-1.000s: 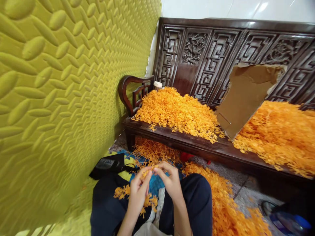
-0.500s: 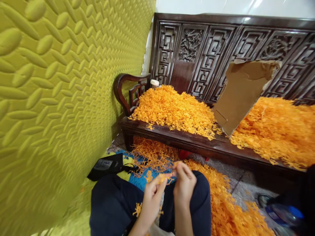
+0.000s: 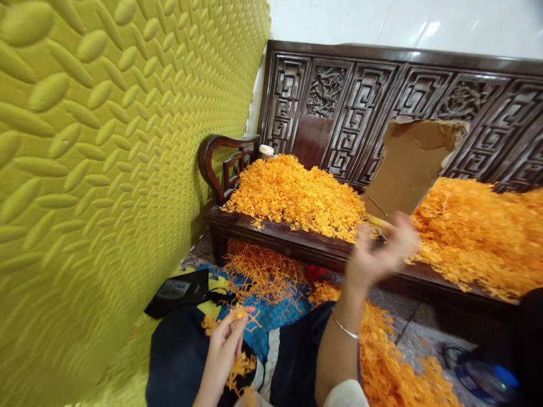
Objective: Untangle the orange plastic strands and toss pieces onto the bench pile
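My left hand (image 3: 225, 338) is over my lap, thumb and fingers pinched on a small orange plastic piece (image 3: 240, 312) with thin branching prongs. More orange plastic bits (image 3: 242, 364) lie on my lap by that wrist. Raised towards the bench (image 3: 280, 229), my right hand (image 3: 384, 251) is smeared by motion, so its grip is unclear. A blurred yellow-orange streak (image 3: 379, 221) shows at its fingers. Behind it, a torn cardboard sheet (image 3: 399, 169) stands between a left heap of small orange pieces (image 3: 297, 198) and a right heap of orange pieces (image 3: 479, 232).
Thin orange plastic sticks (image 3: 263, 274) are piled under the bench on a blue mat (image 3: 258, 339). Another orange pile (image 3: 386, 350) spreads across the floor at right. A black pouch (image 3: 178, 291) lies left of my knees, a plastic bottle (image 3: 487, 379) at lower right. A yellow padded wall (image 3: 106, 169) rises left.
My right hand has left my left hand and swung up and right to the bench. My left hand has shifted left and down, still pinching an orange piece.
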